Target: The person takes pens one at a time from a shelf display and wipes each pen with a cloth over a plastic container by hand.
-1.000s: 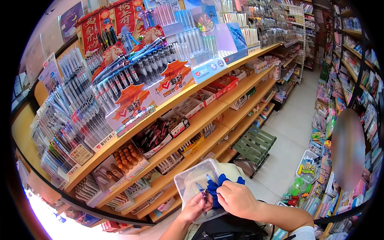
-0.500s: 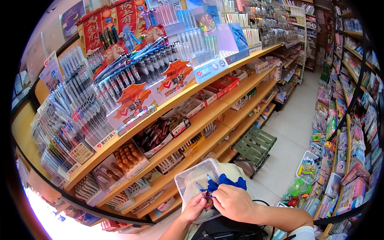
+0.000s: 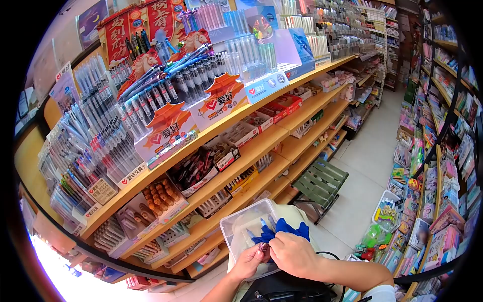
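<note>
In front of my body, my left hand (image 3: pixel 247 262) pinches a small dark, shiny, purplish-brown object (image 3: pixel 263 247); most of it is hidden by fingers. Close beside it, my right hand (image 3: pixel 292 255) is closed, its knuckles up, with a bunched blue cloth (image 3: pixel 297 229) in its grip. Folds of that cloth stick out behind the hand and beneath it. Under both hands sits a clear plastic bin (image 3: pixel 232 221), tilted on my lap. Several pens with light blue parts (image 3: pixel 264 224) lie inside, partly covered by the cloth.
A wooden shelf unit (image 3: pixel 261 141) packed with pens and boxes runs along the left. A green folding stool (image 3: pixel 322 182) stands on the pale floor (image 3: pixel 370 146). Racks of packaged goods (image 3: pixel 402 201) line the right side. A black bag (image 3: pixel 287 288) rests on my lap.
My left hand has turned slightly, and more of the dark object now shows between its fingertips. Both hands otherwise keep almost the same place.
</note>
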A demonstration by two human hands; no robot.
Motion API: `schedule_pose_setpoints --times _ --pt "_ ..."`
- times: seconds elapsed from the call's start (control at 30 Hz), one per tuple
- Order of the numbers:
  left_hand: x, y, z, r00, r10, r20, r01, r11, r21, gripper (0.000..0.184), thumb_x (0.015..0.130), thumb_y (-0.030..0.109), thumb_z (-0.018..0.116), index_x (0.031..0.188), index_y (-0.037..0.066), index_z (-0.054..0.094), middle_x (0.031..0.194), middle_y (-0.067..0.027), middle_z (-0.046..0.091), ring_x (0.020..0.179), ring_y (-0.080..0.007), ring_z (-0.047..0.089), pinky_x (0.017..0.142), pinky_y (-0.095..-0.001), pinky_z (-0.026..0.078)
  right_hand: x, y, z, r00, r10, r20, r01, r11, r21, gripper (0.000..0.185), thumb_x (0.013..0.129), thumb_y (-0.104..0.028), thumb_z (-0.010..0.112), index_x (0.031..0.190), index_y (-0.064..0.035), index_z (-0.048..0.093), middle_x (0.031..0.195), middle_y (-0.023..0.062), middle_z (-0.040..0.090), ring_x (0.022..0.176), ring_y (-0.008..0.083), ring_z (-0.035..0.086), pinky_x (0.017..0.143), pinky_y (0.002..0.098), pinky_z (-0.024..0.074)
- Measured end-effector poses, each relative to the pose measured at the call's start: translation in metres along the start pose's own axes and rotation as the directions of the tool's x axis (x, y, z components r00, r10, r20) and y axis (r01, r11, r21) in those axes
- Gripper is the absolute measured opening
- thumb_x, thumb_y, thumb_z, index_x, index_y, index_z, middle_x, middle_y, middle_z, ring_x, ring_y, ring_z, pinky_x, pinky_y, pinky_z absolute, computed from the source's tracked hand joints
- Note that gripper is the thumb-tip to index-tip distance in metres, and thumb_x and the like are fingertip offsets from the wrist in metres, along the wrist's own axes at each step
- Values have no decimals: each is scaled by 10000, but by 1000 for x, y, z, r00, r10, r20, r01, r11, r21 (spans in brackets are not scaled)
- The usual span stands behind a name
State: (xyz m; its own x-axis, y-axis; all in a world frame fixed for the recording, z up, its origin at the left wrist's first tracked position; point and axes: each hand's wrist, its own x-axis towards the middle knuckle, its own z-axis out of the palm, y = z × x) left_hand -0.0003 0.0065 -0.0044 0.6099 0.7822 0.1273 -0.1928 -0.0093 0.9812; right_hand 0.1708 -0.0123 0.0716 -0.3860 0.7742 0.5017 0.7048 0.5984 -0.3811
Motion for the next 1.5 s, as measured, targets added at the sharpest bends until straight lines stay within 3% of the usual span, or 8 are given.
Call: schedule_pose_setpoints --times 0.33,0.5,0.7,0.8,1.13,1.5 --pt "-1 3 1 1000 -28 2 28 1000 -4 366 938 385 343 841 43 432 729 -3 391 674 -119 353 644 -247 338 2 -8 -22 997 24 -70 -14 990 143 80 700 -49 611 748 -30 550 681 87 506 610 249 548 536 331 455" --pt "-2 1 2 999 -26 -21 28 997 75 375 937 396 340 833 46 424 722 1 381 664 -116 342 629 -242 332 3 -8 -12 998 13 -54 -7 994 112 78 706 -53 607 733 -24 540 679 89 499 608 252 541 535 340 449" --pt "-1 1 -3 996 -23 86 30 996 -78 411 915 454 350 863 51 414 677 -3 358 597 -109 307 549 -229 290 0 -1 -4 1000 16 -22 -15 999 33 82 719 -66 598 710 -30 524 684 93 488 627 257 537 552 343 451" --pt "3 14 5 999 -33 36 38 989 -145 417 907 469 350 945 55 389 657 -7 348 574 -103 294 519 -229 270 -1 1 -6 1000 14 -13 -14 1000 3 87 682 -70 577 705 -25 506 688 97 491 637 247 546 556 332 458" --pt "0 4 2 999 -42 -3 41 982 -184 379 912 440 365 1017 76 365 669 -17 367 585 -97 306 523 -228 271 0 -8 -15 996 12 -92 -1 993 122 89 707 -67 616 715 -32 534 666 80 494 604 251 543 531 334 455" --pt "0 -2 1 1000 4 -16 -6 990 -138 338 922 411 359 1000 83 378 682 -13 380 590 -93 316 538 -228 277 0 -7 -5 999 13 -35 -13 1000 9 95 714 -64 589 690 -31 503 676 94 486 616 249 536 542 337 448"
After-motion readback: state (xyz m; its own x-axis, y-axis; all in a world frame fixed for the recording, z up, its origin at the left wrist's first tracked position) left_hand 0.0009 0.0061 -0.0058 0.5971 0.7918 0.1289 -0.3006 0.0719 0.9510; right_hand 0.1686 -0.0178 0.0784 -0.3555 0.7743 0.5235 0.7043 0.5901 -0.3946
